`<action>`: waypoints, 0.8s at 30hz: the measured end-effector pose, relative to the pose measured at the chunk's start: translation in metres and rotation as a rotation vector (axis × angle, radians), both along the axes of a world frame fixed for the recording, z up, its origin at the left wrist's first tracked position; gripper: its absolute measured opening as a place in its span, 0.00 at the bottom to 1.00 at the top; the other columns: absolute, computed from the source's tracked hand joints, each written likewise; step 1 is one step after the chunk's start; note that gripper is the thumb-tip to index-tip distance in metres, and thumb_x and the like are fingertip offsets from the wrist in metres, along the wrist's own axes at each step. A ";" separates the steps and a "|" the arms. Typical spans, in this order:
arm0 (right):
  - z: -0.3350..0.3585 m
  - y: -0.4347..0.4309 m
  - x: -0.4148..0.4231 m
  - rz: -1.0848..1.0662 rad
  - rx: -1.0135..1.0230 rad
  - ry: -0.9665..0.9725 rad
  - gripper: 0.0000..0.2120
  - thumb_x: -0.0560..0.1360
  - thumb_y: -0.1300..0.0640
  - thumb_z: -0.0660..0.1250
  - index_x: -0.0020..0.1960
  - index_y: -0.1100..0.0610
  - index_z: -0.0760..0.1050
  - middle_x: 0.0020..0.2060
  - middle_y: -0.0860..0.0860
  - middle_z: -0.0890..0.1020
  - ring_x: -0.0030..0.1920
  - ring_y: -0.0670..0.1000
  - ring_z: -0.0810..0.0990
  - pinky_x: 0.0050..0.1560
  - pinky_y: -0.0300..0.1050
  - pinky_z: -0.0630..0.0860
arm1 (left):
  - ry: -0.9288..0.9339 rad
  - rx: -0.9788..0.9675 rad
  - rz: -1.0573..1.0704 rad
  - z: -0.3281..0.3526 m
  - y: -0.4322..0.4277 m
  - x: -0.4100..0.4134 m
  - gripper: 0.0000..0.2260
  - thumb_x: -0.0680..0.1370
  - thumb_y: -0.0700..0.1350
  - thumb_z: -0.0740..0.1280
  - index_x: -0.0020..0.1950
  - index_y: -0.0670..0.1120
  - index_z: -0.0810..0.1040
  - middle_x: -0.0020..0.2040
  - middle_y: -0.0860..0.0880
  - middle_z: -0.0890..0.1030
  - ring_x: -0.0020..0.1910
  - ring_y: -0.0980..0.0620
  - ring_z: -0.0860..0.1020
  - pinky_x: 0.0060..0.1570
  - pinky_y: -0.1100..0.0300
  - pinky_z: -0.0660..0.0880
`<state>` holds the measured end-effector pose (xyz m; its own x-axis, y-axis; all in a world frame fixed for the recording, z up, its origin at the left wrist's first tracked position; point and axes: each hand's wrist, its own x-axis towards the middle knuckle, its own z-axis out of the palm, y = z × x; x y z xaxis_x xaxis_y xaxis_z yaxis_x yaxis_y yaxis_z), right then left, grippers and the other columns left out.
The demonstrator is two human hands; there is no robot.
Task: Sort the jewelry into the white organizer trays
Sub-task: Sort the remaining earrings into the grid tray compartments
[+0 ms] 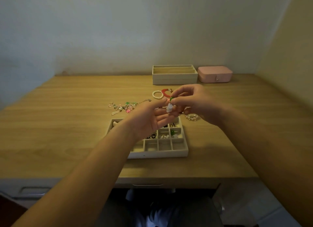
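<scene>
right hand (191, 103) grip pinched on green-and-white flower earring (169, 106), dangling above gridded white tray (159, 153). left hand (149, 121) palm up just under earring, fingers loose and apart, holding nothing. gridded tray toward near edge of table (67, 125), some compartments filled, one with similar green earring (172, 133). loose earring pile (123, 107), pearl bracelet (157, 94), red bracelet (164, 92) beyond it. slotted white tray (174, 79), pink jewelry box (215, 74) at far edge.
</scene>
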<state>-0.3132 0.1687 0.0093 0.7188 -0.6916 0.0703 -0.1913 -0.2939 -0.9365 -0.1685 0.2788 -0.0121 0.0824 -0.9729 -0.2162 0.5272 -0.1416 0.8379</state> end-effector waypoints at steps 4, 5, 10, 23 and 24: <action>0.003 -0.003 -0.010 0.035 0.039 0.027 0.06 0.74 0.60 0.75 0.51 0.56 0.82 0.43 0.54 0.86 0.42 0.51 0.85 0.39 0.42 0.79 | -0.031 -0.024 0.006 -0.001 0.002 -0.002 0.12 0.80 0.36 0.66 0.63 0.36 0.78 0.56 0.36 0.83 0.50 0.46 0.84 0.47 0.61 0.83; 0.002 -0.004 -0.012 0.042 0.044 0.038 0.06 0.74 0.60 0.76 0.50 0.56 0.82 0.43 0.54 0.86 0.42 0.51 0.85 0.39 0.43 0.80 | -0.065 -0.021 0.025 -0.002 0.003 -0.003 0.10 0.80 0.35 0.66 0.61 0.36 0.79 0.54 0.36 0.83 0.49 0.46 0.84 0.45 0.61 0.83; -0.003 -0.004 -0.014 0.064 0.027 0.153 0.06 0.73 0.60 0.77 0.48 0.55 0.83 0.39 0.50 0.86 0.37 0.46 0.84 0.37 0.39 0.80 | -0.393 0.013 0.131 -0.008 0.004 -0.010 0.06 0.77 0.37 0.71 0.53 0.39 0.81 0.49 0.38 0.84 0.47 0.46 0.84 0.39 0.62 0.83; -0.014 -0.008 -0.019 0.163 -0.153 0.493 0.06 0.74 0.60 0.75 0.51 0.57 0.84 0.42 0.52 0.85 0.40 0.48 0.82 0.38 0.40 0.77 | -1.219 -0.008 0.129 -0.027 -0.005 -0.017 0.05 0.73 0.40 0.76 0.44 0.50 0.84 0.42 0.50 0.85 0.44 0.53 0.84 0.50 0.51 0.82; -0.014 -0.008 -0.019 0.177 -0.151 0.496 0.06 0.74 0.60 0.75 0.51 0.57 0.83 0.42 0.52 0.85 0.40 0.47 0.82 0.38 0.40 0.77 | -1.234 -0.010 0.140 -0.027 -0.004 -0.015 0.06 0.73 0.40 0.76 0.44 0.51 0.83 0.42 0.51 0.85 0.44 0.53 0.84 0.49 0.54 0.82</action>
<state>-0.3323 0.1605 -0.0047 0.7956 -0.5654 -0.2176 -0.5345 -0.4861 -0.6913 -0.1838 0.2744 -0.0396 0.3285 -0.9405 0.0873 -0.6035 -0.1379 0.7853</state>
